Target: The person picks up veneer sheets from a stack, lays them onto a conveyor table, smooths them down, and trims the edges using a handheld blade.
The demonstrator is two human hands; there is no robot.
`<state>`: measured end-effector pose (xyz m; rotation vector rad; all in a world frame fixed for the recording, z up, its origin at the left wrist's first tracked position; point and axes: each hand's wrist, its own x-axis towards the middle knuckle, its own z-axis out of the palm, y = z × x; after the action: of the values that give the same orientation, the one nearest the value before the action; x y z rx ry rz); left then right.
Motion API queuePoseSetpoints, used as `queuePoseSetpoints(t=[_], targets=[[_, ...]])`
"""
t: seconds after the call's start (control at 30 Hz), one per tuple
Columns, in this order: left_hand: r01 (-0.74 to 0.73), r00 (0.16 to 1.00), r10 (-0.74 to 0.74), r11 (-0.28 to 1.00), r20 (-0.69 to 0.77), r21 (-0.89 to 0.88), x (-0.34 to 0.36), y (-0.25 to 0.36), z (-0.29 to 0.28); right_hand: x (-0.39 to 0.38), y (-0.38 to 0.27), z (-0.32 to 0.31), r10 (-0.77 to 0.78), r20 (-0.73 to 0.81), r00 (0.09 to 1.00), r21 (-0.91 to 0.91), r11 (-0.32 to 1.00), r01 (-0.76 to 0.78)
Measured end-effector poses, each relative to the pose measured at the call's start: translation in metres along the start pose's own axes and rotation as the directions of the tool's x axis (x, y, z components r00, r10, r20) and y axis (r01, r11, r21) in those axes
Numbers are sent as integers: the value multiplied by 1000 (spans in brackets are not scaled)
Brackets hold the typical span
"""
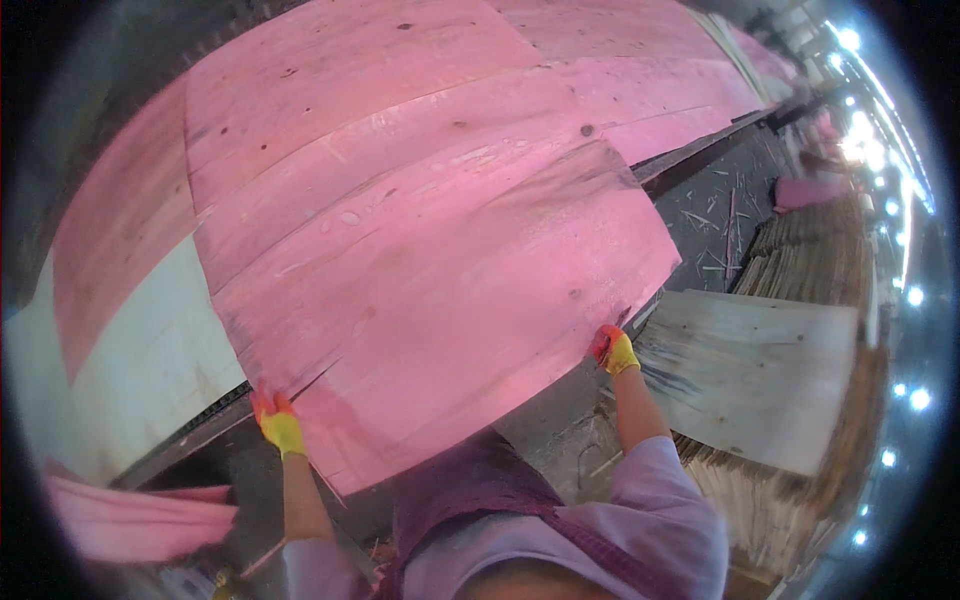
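Observation:
A large pink sheet of thin wood veneer (pixel 440 300) with cracks, knots and a curled near edge spans the middle, over other pink sheets (pixel 360 50) and a pale sheet (pixel 150 350). My left hand (pixel 280 420), in a yellow and red glove, grips its lower left corner, beside a split in the edge. My right hand (pixel 615 348), gloved alike, is closed on its right near edge. Both arms reach in from the lower edge.
At the right are tall veneer stacks (pixel 800 250) topped by a pale sheet (pixel 750 370). Scraps litter the dark floor (pixel 720 220). Folded pink sheets (pixel 140 515) lie at lower left. Bright lights line the far right.

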<state>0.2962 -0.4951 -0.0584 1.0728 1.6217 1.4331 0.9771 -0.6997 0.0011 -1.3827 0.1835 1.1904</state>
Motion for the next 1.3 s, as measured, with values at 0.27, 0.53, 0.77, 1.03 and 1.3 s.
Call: queuePoseSetpoints(t=[0.27,0.53,0.77,1.03,1.3], targets=[[-806,582,158,240,798,541,-5,121,247,3,9,-1,-43,-287,957,-47,998,31],[-710,638,-260,166,725,685,29,141,347,17,18,-3,-71,-402,913,-141,990,15],[-581,744,-219,255,632,773,63,104,362,95,31,7,-662,-250,707,-684,637,355],[-575,742,-257,232,619,785,57,127,416,159,-81,250,-595,575,561,-750,-110,652],[-890,440,124,193,889,413,123,125,416,205,-99,321,-387,495,778,-837,28,547]])
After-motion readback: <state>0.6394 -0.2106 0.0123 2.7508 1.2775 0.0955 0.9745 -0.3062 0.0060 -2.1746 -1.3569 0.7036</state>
